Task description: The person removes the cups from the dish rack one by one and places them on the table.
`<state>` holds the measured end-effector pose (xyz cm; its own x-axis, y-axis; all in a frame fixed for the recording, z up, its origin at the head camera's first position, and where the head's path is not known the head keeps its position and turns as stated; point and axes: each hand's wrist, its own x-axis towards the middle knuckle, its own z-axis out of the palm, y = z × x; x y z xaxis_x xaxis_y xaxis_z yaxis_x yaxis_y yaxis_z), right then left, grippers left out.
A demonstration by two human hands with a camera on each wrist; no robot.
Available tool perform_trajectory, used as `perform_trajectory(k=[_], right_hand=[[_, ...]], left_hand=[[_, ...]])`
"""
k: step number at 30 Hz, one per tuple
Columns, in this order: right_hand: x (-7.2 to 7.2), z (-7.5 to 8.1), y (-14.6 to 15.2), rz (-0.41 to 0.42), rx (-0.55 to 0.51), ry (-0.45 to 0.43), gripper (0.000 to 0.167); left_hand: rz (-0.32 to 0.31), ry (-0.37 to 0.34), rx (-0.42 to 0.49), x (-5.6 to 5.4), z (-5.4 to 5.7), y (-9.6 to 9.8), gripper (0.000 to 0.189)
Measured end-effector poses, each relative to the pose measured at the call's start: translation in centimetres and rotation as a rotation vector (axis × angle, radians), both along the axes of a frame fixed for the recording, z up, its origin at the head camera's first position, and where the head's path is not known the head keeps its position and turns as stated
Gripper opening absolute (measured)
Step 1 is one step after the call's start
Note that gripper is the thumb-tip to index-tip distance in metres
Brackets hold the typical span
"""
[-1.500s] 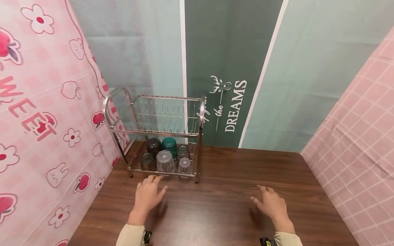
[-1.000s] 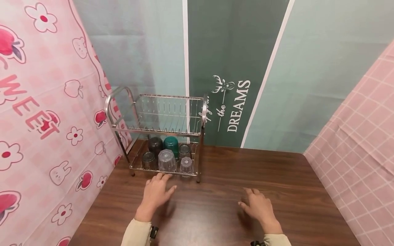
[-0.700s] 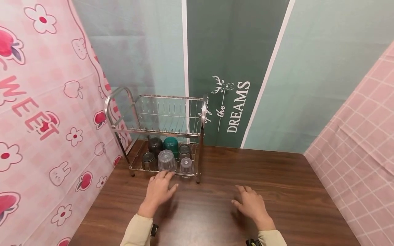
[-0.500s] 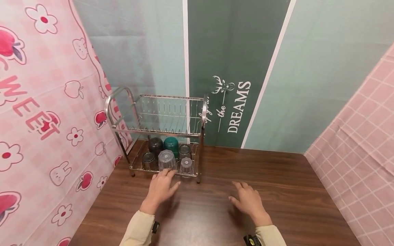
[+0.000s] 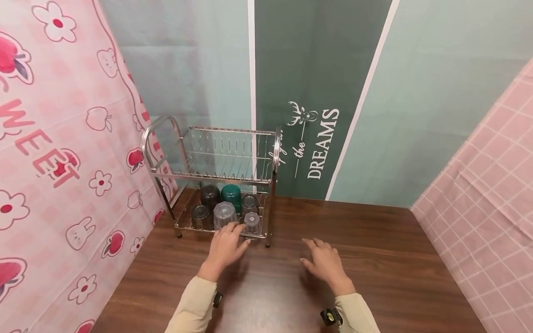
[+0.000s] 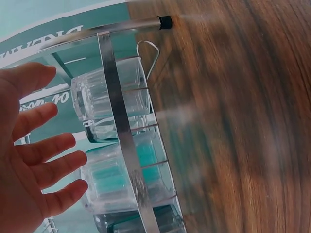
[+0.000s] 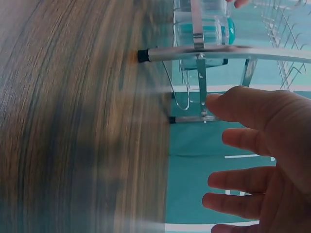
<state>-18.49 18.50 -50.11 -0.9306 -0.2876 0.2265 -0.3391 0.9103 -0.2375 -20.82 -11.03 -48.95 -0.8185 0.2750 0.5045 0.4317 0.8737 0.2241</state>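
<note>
My left hand (image 5: 226, 247) reaches toward the front of a two-tier metal dish rack (image 5: 212, 178), its fingers spread and holding nothing. In the head view its fingertips overlap the lower edge of a large clear faceted glass (image 5: 225, 212). A small clear glass (image 5: 251, 222) stands upside down just right of it. In the left wrist view the thumb and fingers (image 6: 53, 145) face the glasses behind the rack's front bar (image 6: 121, 102). My right hand (image 5: 325, 261) hovers over the table, right of the rack, with relaxed fingers and nothing in it.
Also upside down on the lower shelf are a teal cup (image 5: 231, 196), a dark cup (image 5: 210, 196), a dark glass (image 5: 201, 216) and a grey glass (image 5: 250, 203). The brown wooden table (image 5: 374, 249) meets curtains (image 5: 416, 92) behind and at both sides.
My left hand has moved forward and right, up to the rack's front edge. The right hand has shifted left and slightly forward. The cups and glasses have stayed in place.
</note>
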Motion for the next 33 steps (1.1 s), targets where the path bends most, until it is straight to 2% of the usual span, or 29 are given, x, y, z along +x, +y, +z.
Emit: perform_trajectory(k=[3,9,14,25,33], right_hand=[[-0.3,0.0,-0.4,0.013,-0.001,-0.006,0.052],[-1.1,0.2,-1.1,0.034,0.03,0.012,0.049],[-1.6,0.4,-1.8,0.038,0.026,-0.023,0.051],[-2.4,0.0,-3.3,0.06,0.026,-0.028,0.054],[-3.0,0.3,-4.1,0.08,0.04,-0.044,0.053]], left_hand=[[0.003,0.0,0.003,-0.4,-0.2,0.3,0.042],[0.011,-0.045,-0.003,-1.1,-0.1,0.7,0.042],[0.019,-0.07,-0.01,-1.7,0.0,1.1,0.044],[0.026,-0.136,0.03,-2.6,-0.6,1.7,0.044],[0.028,-0.144,0.053,-3.5,-0.5,2.3,0.043]])
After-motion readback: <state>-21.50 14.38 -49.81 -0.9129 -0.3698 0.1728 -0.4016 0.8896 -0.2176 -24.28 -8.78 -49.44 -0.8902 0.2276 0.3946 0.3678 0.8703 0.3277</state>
